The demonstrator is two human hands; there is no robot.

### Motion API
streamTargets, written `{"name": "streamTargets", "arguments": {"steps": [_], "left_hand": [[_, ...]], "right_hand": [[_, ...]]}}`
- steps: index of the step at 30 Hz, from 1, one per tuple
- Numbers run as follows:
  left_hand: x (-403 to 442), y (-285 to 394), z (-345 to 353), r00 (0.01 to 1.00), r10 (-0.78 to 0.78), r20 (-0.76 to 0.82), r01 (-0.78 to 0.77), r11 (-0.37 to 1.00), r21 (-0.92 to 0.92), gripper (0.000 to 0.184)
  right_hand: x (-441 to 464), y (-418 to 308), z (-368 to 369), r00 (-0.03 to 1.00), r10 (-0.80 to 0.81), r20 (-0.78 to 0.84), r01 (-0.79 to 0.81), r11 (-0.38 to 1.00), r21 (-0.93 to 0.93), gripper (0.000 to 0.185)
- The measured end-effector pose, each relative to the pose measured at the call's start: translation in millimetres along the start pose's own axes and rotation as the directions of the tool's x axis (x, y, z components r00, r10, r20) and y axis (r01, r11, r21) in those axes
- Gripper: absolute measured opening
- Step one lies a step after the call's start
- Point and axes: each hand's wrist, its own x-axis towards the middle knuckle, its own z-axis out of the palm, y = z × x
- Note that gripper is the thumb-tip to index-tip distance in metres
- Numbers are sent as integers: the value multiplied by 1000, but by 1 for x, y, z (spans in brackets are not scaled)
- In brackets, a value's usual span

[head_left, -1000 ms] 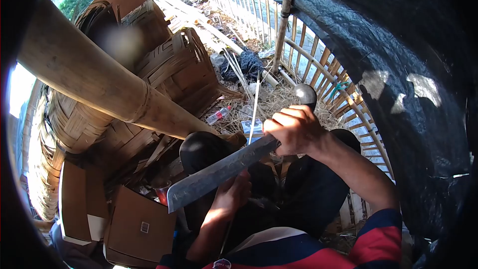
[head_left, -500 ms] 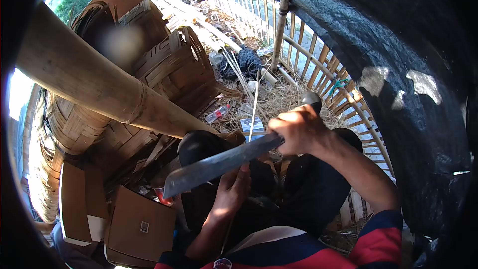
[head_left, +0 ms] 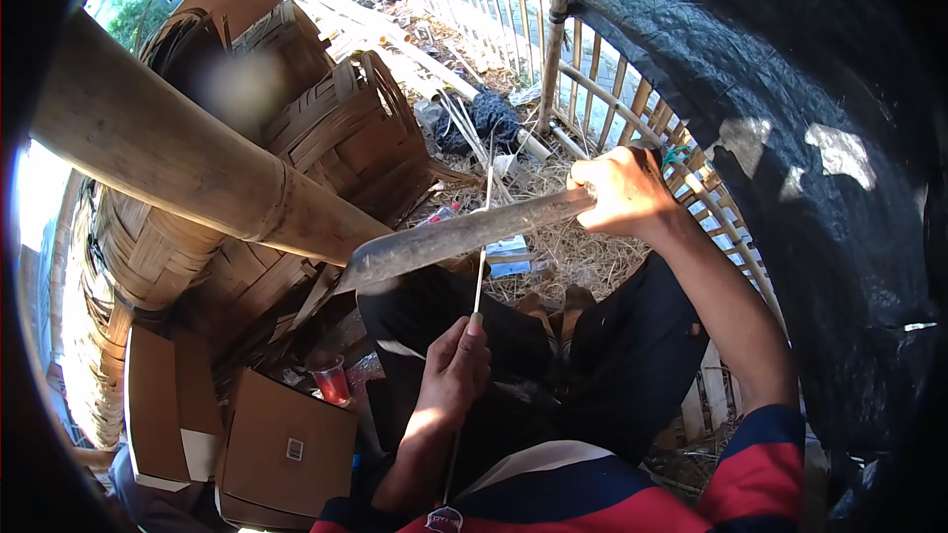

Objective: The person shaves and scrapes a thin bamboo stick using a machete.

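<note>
**Holding a knife (head_left: 464, 235) and a strip (head_left: 480, 286), one in each hand**

Wears a red and navy shirt (head_left: 563, 496) at the near edge. Sits in dark trousers (head_left: 632, 375), knees bent and spread left and right. Has a brown box (head_left: 296, 424) at near left, with a small white label, and a narrower carton (head_left: 156, 405) just left of it.

Holds the strip in the left hand (head_left: 457, 360), low in the middle, fingers curled tight and thumb laid along it. Points its long end away, toward the far ground. Has a cup (head_left: 331, 380) with red in it to the left of that hand.

Grips the knife in the right hand (head_left: 624, 190), farther off and to the right, fist closed round the mostly hidden handle. Points it left, crossing over the strip beyond the left hand. Cannot tell contact between the two.

Has a bamboo pole (head_left: 227, 178) slanting in from the left, with woven baskets (head_left: 360, 138) beyond. Faces straw (head_left: 573, 262) past the knees, then a black bundle (head_left: 491, 116) and, at far right, a slatted fence (head_left: 617, 116) beside a dark tarp (head_left: 681, 49).
</note>
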Motion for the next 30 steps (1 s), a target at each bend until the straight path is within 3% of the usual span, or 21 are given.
{"name": "streamTargets", "arguments": {"steps": [6,8,9,10,12,13,16,17,18,20,22,23,26,30], "left_hand": [[-5,-2,-3,1000,-18,4,18,1000,-25,28],[-15,-9,-5,999,-17,46,17,1000,1,28],[-21,-12,-6,996,-16,86,13,1000,28,29],[-27,-12,-6,999,13,51,-17,997,77,30],[-29,0,-5,999,48,18,-49,999,21,29],[-25,1,-5,997,65,-33,-63,996,62,29],[-8,-4,-10,998,55,-18,-54,998,40,28],[-6,-4,-8,999,52,-12,-52,998,39,28],[-4,-3,-8,999,46,-2,-46,999,-2,28],[-1,-1,-6,999,35,9,-35,999,-34,28],[1,-1,-2,999,15,32,-14,1000,-17,29],[2,0,0,999,12,32,-12,1000,-12,29],[3,0,7,999,36,27,-37,999,38,29],[1,-7,8,995,100,-4,-99,985,143,29]], "right_hand": [[4,9,-10,996,69,59,-69,998,-4,25],[9,17,-15,963,259,70,-263,963,57,23],[6,53,13,952,113,-283,-128,991,-36,23],[9,48,0,943,283,-173,-281,959,40,24],[6,60,3,924,355,-139,-353,935,43,23],[4,62,7,941,278,-195,-270,961,67,22],[-3,43,-2,931,259,-259,-232,964,130,22],[-3,46,6,911,155,-383,-98,981,165,23],[-4,35,2,912,191,-363,-134,975,177,20],[-6,24,5,904,182,-387,-34,932,360,18],[-8,12,2,941,93,-327,25,940,340,16],[-7,8,4,937,-38,-348,151,941,303,15],[-3,-6,21,838,-347,-420,419,903,90,13],[-10,-29,21,837,-448,-314,462,886,-34,16]]}}
